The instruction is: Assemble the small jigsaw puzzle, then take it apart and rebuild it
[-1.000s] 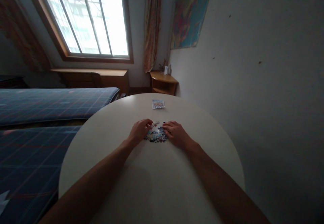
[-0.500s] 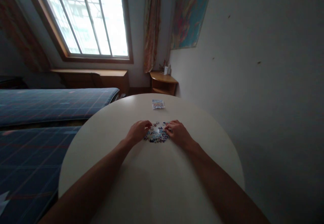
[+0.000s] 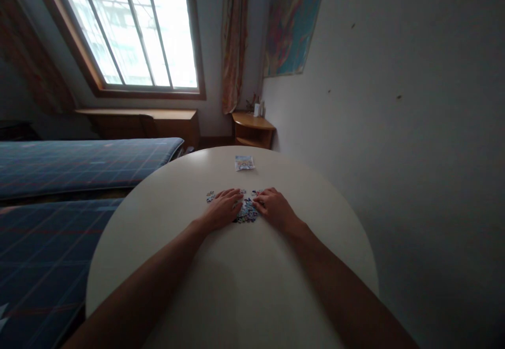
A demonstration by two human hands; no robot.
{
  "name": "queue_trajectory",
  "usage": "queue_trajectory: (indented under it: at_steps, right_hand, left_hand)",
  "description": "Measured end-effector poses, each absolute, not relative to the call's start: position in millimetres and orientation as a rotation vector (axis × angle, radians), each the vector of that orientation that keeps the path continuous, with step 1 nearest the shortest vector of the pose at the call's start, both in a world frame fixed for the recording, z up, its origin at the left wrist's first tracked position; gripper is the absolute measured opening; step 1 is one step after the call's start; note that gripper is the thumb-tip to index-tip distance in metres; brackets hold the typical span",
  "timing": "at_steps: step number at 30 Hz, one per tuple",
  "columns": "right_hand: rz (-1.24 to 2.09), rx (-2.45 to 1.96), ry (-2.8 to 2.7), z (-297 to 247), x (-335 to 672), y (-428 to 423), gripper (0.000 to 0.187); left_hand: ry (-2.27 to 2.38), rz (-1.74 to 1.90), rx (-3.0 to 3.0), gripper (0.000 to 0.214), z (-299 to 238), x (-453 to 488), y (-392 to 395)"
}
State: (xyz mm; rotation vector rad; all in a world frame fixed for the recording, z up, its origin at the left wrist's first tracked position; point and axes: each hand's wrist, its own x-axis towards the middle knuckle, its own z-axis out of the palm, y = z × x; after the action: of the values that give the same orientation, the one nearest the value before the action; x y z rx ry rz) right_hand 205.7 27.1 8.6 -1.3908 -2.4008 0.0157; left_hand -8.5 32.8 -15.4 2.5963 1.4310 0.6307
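Observation:
A pile of small, multicoloured jigsaw puzzle pieces (image 3: 246,212) lies on the round white table (image 3: 240,275). My left hand (image 3: 224,207) rests over the pile's left side, palm down, its fingers stretched out and covering some pieces. At the right edge of the pile is my right hand (image 3: 274,207), its fingers bent and drawn together at the pieces; whatever sits between the fingertips is hidden. A few loose puzzle pieces (image 3: 210,196) lie left of my left hand, and others show between and beyond both hands.
Farther back on the table lies a small flat picture packet (image 3: 244,163). Beds with plaid mattresses (image 3: 79,165) stand on the left, and a white wall (image 3: 374,144) runs along the right. A wooden corner shelf (image 3: 253,121) stands behind the table.
My left hand has shifted onto the pile and flattened, its fingers reaching farther out. Loose pieces now show to its left. My right hand has stayed nearly in place.

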Motion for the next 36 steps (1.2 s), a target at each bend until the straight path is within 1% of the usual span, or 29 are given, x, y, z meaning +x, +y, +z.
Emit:
queue_trajectory:
  at_steps: [5, 9, 13, 19, 24, 27, 32, 36]
  right_hand:
    - [0.065, -1.436, -2.214, 10.4, 214.1, 33.2, 0.020]
    - [0.048, -1.526, -2.019, 10.0, 235.5, 42.5, 0.027]
    - [0.069, -1.590, -1.884, 6.7, 251.4, 49.0, 0.028]
    - [0.156, -1.500, -2.018, 0.1, 243.9, 49.4, 0.019]
    - [0.177, -1.482, -2.118, -4.1, 237.7, 48.0, 0.017]
    - [0.158, -1.469, -2.147, -5.1, 237.2, 46.6, 0.022]
    - [0.129, -1.444, -2.281, -10.0, 235.8, 45.5, 0.036]
    - [0.095, -1.503, -2.275, -10.0, 237.8, 46.1, 0.034]
  left_hand:
    - [1.430, 0.644, 2.594, 0.042, -17.0, -11.0, 34.1]
    - [1.416, 0.646, 2.595, 0.043, -16.6, -11.8, 35.4]
    - [1.412, 0.645, 2.596, 0.043, -17.8, -12.6, 36.8]
    - [1.420, 0.631, 2.602, 0.043, -18.8, -14.1, 36.8]
    - [1.440, 0.617, 2.604, 0.043, -19.9, -14.1, 37.4]
    - [1.450, 0.604, 2.610, 0.043, -20.2, -13.2, 37.8]
    - [1.468, 0.601, 2.617, 0.041, -18.1, -12.0, 36.5]
    - [1.475, 0.608, 2.620, 0.042, -15.9, -11.9, 35.0]
